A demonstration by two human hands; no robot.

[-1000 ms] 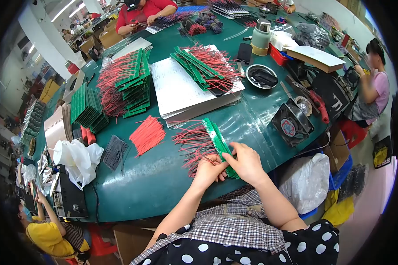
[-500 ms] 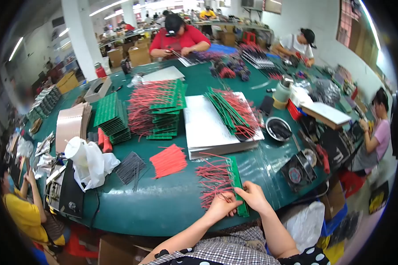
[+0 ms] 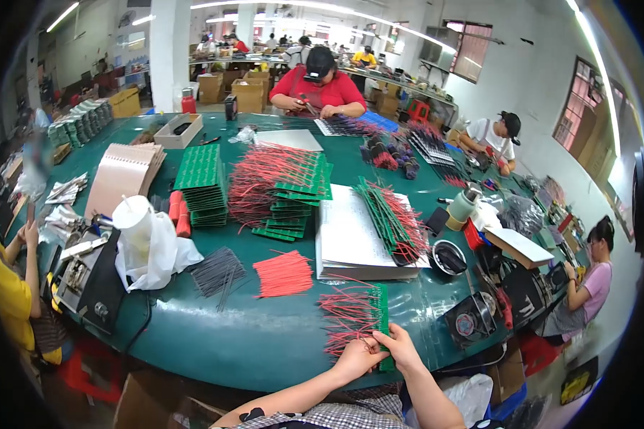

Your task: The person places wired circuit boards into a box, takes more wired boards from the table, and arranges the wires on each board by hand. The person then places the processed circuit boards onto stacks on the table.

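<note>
Near the table's front edge lies a green circuit board strip (image 3: 383,307), upright in the view, with red and dark wires (image 3: 347,313) fanning out to its left. My left hand (image 3: 359,359) is closed at the lower wires beside the board, its fingertips pinched on wires. Against the board's lower right side is my right hand (image 3: 399,346), thumb and fingers closed on the board's edge. Left of the wires sit a pile of loose red wires (image 3: 283,274) and a pile of black wires (image 3: 218,272).
Behind are stacked wired boards (image 3: 286,189), bare green boards (image 3: 202,186), a white paper stack (image 3: 347,232) bearing more boards, and a cup in a bag (image 3: 137,222). A fan (image 3: 466,320) stands right. Co-workers sit around the table (image 3: 215,350).
The head view has tilted up and turned, so the table's things appear shifted and more of the room shows. Both hands remain at the board's lower end.
</note>
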